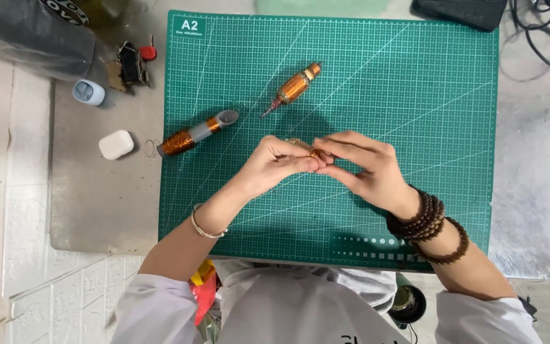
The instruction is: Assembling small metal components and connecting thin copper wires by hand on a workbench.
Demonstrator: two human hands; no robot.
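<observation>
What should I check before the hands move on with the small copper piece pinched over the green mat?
1. Both hands on piece: left hand and right hand meet at the small copper-coloured piece: ok.
2. Grip security: cannot tell, fingers hide it.
3. Copper-wound armature lies apart on the green gridded cutting mat: ok.
4. Grey tube wound with copper wire fully on mat: not ok, overhangs left edge.
5. Mat flat: ok.

Two wound coils (197,133) (295,86) on cutting mat (415,95), hands (275,165) (364,167) meeting nearer, case (116,144) left of mat

White sleeves (160,306), thin silver bangle (204,228) on left wrist, dark wooden bead bracelets (426,220) on right.
</observation>
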